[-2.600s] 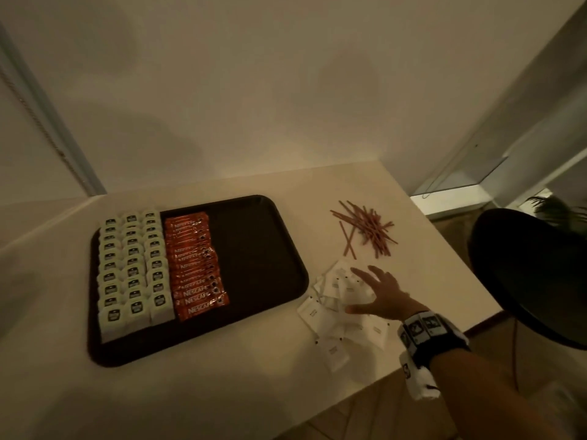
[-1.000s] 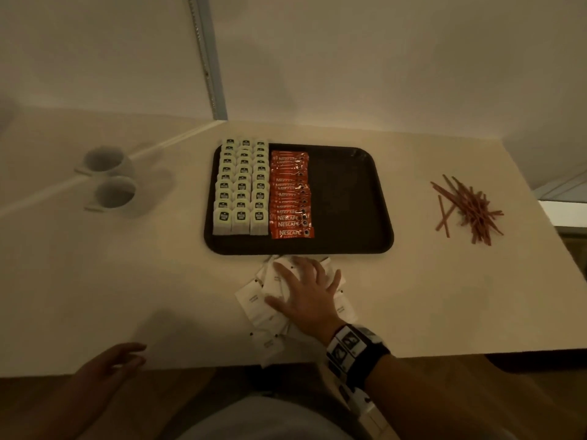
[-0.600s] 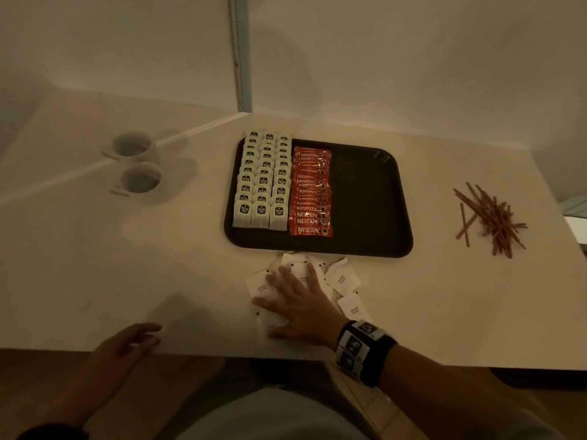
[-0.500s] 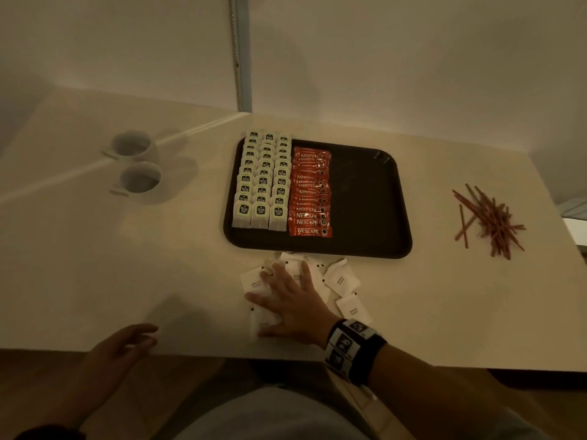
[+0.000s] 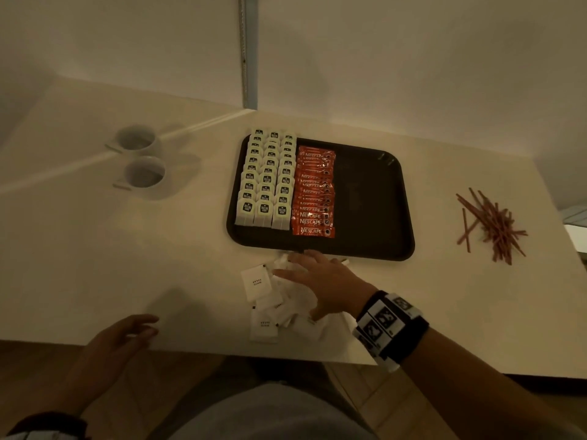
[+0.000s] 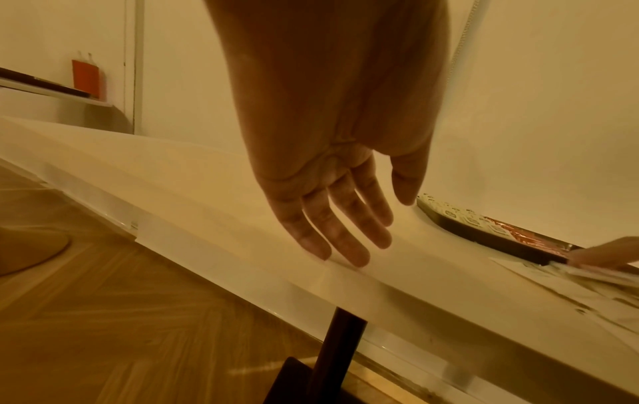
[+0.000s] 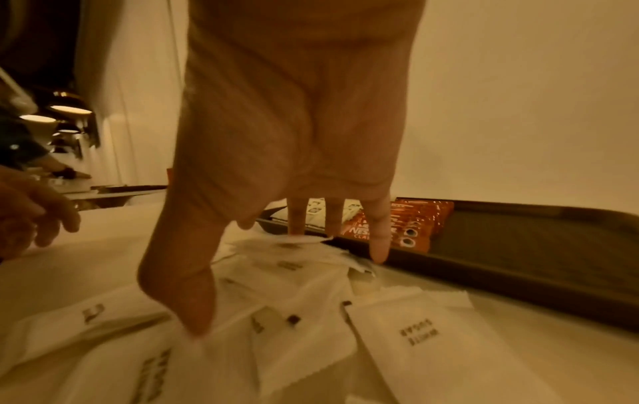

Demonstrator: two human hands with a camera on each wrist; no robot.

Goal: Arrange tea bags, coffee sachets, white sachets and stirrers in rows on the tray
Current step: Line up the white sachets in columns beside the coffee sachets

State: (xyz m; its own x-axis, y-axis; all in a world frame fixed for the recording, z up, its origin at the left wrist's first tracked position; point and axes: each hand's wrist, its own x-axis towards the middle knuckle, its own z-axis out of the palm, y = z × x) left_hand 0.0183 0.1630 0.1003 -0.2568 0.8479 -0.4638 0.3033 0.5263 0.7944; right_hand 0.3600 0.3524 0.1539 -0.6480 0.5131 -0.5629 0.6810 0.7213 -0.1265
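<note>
A dark tray (image 5: 374,198) holds three columns of tea bags (image 5: 265,182) on its left and a column of orange coffee sachets (image 5: 314,192) beside them; its right half is bare. A loose pile of white sachets (image 5: 263,300) lies on the table in front of the tray. My right hand (image 5: 314,281) rests flat on that pile with straight, spread fingers (image 7: 380,246), thumb pressing a white sachet (image 7: 425,336) neighbour. Red stirrers (image 5: 490,225) lie heaped at the right. My left hand (image 5: 127,335) hovers open at the table's near edge, fingers (image 6: 345,240) touching the top.
Two white cups (image 5: 139,160) stand left of the tray. The table (image 5: 95,255) ends close to my body and at the right past the stirrers. A wall runs behind the tray.
My right hand has dragged the white sachets from beside the stirrers to just in front of the tray. It has now slid forward over the pile. The left hand came up to the table edge.
</note>
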